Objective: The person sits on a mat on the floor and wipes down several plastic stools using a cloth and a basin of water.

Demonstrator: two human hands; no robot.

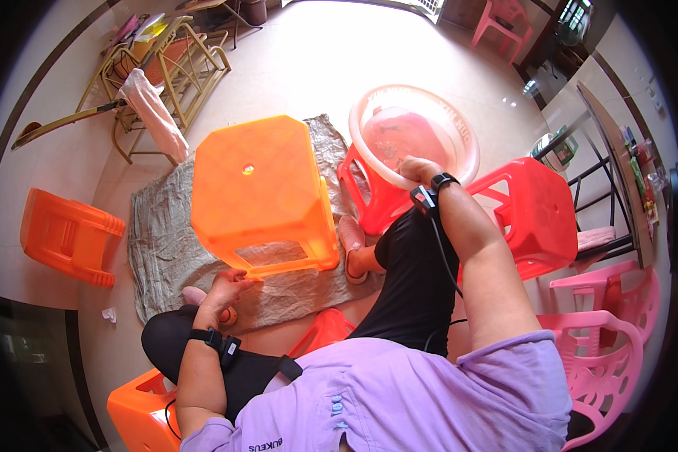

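A large orange plastic stool [254,192] stands on a grey woven sheet [164,226] in front of me, its top facing up. The fingers of my left hand [226,291] are at its lower near edge and appear to pinch it. To the right, a pale pink plastic basin [466,152] rests on a red plastic stool [376,198]. Water and something pinkish show inside it. My right hand [421,170] reaches over the basin's near rim with curled fingers. Whether those fingers hold anything is hidden.
A smaller orange stool [68,237] lies at the left, another [147,415] stands by my left elbow. At the right are a red stool [542,214] and pink chairs [604,339]. A yellow metal frame [186,85] with a pink towel [152,116] stands far left.
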